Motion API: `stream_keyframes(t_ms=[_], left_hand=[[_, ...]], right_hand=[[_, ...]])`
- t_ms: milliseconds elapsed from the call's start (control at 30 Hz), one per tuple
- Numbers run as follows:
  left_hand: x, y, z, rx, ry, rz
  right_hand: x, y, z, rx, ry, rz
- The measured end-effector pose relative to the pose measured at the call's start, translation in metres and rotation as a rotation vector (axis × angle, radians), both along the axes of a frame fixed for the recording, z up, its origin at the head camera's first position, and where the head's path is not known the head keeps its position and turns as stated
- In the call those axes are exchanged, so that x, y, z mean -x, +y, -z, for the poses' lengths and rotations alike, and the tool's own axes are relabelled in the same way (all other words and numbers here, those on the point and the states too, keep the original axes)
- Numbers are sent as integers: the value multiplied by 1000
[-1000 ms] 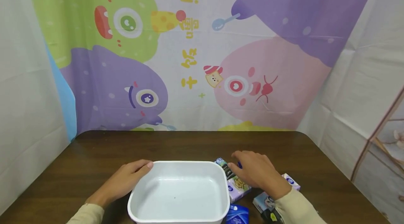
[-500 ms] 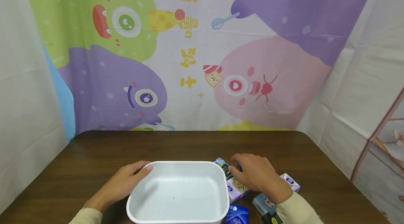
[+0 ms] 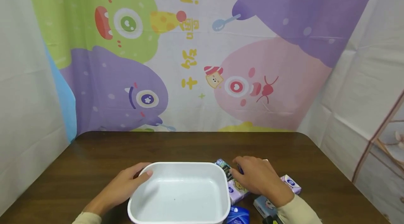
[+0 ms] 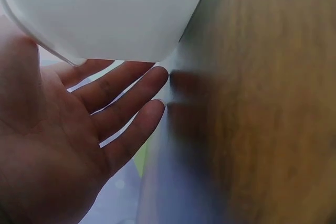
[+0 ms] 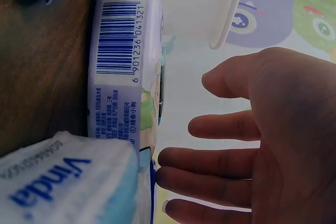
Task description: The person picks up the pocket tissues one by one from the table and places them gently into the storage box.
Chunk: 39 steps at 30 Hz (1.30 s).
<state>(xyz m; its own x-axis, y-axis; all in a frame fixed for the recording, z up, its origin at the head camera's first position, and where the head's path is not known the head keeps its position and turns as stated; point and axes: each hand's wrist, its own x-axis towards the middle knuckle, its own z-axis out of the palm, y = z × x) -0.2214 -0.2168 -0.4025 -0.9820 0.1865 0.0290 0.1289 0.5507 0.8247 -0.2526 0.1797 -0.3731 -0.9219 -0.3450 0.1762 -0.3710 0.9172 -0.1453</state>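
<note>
A white rectangular basin (image 3: 176,197) stands at the table's front. My left hand (image 3: 121,187) holds its far left corner, thumb over the rim and the other fingers outside and beneath it, as the left wrist view shows. To the basin's right, my right hand (image 3: 257,178) is over several tissue packs, its fingers spread and fairly straight. Nearest it are a dark pack with a blue floral end (image 3: 224,168) and a lilac cartoon pack (image 3: 236,192), whose barcode side (image 5: 118,72) shows in the right wrist view. Fingertip contact with the packs is unclear.
A blue pack (image 3: 237,215) lies against the basin's right side. Farther right are a light-blue cartoon pack (image 3: 264,205) and a small lilac pack (image 3: 291,183). A white Vinda pack (image 5: 73,182) is close to the right wrist camera. A patterned curtain (image 3: 195,112) hangs behind the table.
My right hand has shifted slightly nearer to me over the packs, and a pale edge now shows behind it. The left hand and the basin stay in place.
</note>
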Motion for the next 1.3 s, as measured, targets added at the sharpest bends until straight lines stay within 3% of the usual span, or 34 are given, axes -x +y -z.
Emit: stream_keyframes(t_ms=[233, 567, 1133, 1300], left_hand=[[-3, 0, 3, -23, 14, 5], [-7, 0, 7, -114, -18, 43], [-8, -6, 12, -172, 8, 89], [-6, -6, 12, -196, -24, 115]], right_hand=[[0, 1, 3, -7, 45, -9], [-1, 2, 4, -14, 60, -16], [-1, 2, 0, 16, -24, 0], [-1, 4, -1, 8, -42, -7]])
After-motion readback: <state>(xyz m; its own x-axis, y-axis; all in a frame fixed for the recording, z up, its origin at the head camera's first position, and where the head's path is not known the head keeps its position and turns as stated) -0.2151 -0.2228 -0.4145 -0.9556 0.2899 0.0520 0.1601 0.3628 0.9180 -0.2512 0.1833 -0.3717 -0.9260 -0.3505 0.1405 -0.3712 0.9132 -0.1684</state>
